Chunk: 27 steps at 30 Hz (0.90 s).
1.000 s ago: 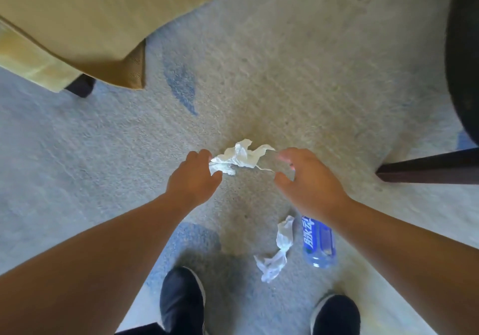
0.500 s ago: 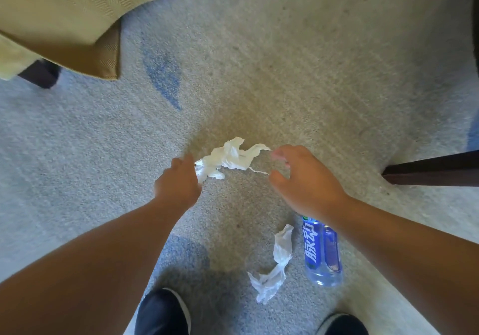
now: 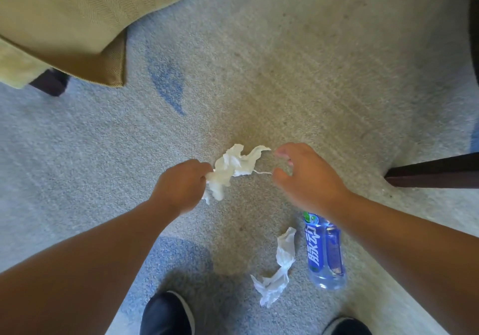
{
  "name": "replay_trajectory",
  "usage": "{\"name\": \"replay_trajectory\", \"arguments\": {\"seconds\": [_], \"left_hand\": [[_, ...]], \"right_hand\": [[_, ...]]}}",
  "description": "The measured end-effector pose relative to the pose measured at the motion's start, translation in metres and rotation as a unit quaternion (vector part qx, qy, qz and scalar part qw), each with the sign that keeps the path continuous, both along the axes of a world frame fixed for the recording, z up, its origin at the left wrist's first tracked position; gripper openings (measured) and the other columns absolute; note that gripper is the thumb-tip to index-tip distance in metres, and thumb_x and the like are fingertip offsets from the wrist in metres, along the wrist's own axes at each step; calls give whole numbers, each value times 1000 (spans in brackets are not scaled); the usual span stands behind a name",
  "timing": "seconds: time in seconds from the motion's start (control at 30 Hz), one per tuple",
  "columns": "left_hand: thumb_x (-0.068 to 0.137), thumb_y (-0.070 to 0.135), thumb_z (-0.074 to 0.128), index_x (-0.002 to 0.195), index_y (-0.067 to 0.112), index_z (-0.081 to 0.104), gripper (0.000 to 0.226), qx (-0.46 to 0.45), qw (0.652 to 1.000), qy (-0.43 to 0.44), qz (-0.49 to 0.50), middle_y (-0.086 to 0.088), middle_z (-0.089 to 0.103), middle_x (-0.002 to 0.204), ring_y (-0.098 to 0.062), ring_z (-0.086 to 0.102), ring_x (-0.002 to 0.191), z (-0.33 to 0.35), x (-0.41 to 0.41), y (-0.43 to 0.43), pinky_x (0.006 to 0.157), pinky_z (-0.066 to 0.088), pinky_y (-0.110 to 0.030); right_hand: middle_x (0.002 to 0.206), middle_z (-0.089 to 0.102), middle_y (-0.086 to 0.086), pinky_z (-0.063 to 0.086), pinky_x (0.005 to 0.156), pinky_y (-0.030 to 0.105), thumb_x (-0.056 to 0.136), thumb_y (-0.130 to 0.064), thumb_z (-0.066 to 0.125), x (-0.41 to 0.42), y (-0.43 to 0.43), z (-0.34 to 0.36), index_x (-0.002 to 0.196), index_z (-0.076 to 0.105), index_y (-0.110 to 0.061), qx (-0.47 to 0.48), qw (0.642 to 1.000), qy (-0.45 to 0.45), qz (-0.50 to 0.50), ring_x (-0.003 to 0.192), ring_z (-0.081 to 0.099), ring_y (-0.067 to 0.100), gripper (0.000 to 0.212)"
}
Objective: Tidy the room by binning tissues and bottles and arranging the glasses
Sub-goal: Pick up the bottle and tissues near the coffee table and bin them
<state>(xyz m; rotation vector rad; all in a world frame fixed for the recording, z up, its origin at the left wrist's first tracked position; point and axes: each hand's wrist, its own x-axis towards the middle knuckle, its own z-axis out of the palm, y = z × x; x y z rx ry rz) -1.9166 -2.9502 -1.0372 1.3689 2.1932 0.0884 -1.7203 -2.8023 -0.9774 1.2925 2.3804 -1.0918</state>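
My left hand [image 3: 180,185] is closed on a crumpled white tissue [image 3: 233,166], which hangs just above the grey carpet. Right beside the tissue's far end, my right hand [image 3: 303,176] has its fingers curled apart and holds nothing; whether a fingertip touches the tissue I cannot tell. A second twisted white tissue [image 3: 278,267] lies on the carpet nearer my feet. To its right lies a blue plastic bottle [image 3: 324,251] on its side, its top end hidden under my right forearm.
A tan upholstered seat [image 3: 64,21] on a dark leg [image 3: 50,83] fills the upper left. A dark wooden furniture leg [image 3: 435,174] juts in from the right edge. My two dark shoes [image 3: 168,314] stand at the bottom. Carpet stretches ahead.
My left hand has gathered the tissue tighter and lifted it slightly. The view has shifted, so the second tissue and the bottle sit a little further from the shoes.
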Motion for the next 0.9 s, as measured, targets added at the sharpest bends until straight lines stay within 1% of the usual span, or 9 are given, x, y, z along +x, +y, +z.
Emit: {"name": "replay_trajectory", "arguments": {"seconds": [0.13, 0.2, 0.27, 0.33, 0.4, 0.57, 0.67, 0.8, 0.9], "left_hand": [[91, 16, 31, 93, 16, 67, 36, 76, 995, 2, 60, -2, 56, 85, -23, 55, 75, 4, -13, 3, 63, 42, -32], [90, 20, 31, 93, 11, 62, 33, 45, 994, -5, 96, -5, 51, 89, -27, 55, 78, 4, -14, 7, 63, 39, -32], [90, 28, 36, 108, 13, 57, 31, -10, 992, -30, 119, -6, 49, 102, -26, 54, 84, 5, -10, 13, 68, 40, -32], [92, 36, 45, 127, 19, 49, 40, -29, 993, -40, 108, -7, 49, 113, -24, 55, 88, 6, 0, 20, 74, 44, -34], [91, 45, 50, 137, 26, 39, 51, -20, 996, -32, 82, -6, 50, 115, -24, 58, 92, 3, 13, 27, 78, 49, -36], [89, 47, 56, 139, 41, 25, 59, -66, 997, -6, 26, -6, 47, 114, -26, 61, 89, -23, 38, 44, 72, 49, -36], [90, 41, 57, 138, 39, 28, 56, -90, 996, 12, 9, -7, 45, 117, -28, 61, 91, -33, 43, 44, 71, 49, -38], [91, 22, 58, 130, 27, 44, 42, -89, 996, 30, 7, -7, 48, 115, -25, 60, 85, -36, 38, 46, 68, 46, -35], [91, 24, 56, 125, 15, 49, 36, -87, 996, 17, 17, -9, 47, 113, -27, 58, 86, -31, 37, 50, 68, 42, -34]], "right_hand": [[136, 47, -2, 47, 91, 36, 93, -34, 53, 0, 3, 1, 135, 47, -25, 6, 1000, -5, 3, 104, 57, 15, 44], [136, 47, -2, 47, 92, 37, 93, -35, 53, 1, 4, 2, 136, 47, -26, 7, 1000, -5, 3, 105, 57, 14, 44], [135, 47, -3, 47, 93, 37, 93, -36, 53, 3, 4, 2, 137, 46, -26, 6, 1000, -5, 2, 105, 58, 14, 45], [135, 48, -4, 47, 93, 36, 93, -37, 53, 7, 4, 1, 137, 46, -27, 8, 1000, -5, -2, 105, 58, 13, 45], [136, 48, -5, 46, 94, 35, 92, -37, 54, 12, 5, 1, 137, 48, -29, 12, 1000, -9, -8, 107, 57, 12, 46], [136, 48, -6, 43, 92, 30, 92, -36, 53, 28, 5, 3, 135, 48, -28, 14, 1000, -16, -18, 110, 56, 11, 44], [135, 48, -6, 42, 93, 29, 91, -35, 54, 36, 5, 2, 134, 49, -27, 18, 999, -14, -28, 113, 54, 10, 43], [133, 49, -6, 45, 92, 31, 92, -36, 54, 41, 4, 1, 133, 49, -27, 24, 999, -12, -32, 106, 56, 10, 43], [133, 49, -5, 45, 93, 33, 92, -36, 54, 41, 4, 1, 133, 49, -27, 24, 999, -15, -33, 108, 56, 12, 43]]}}
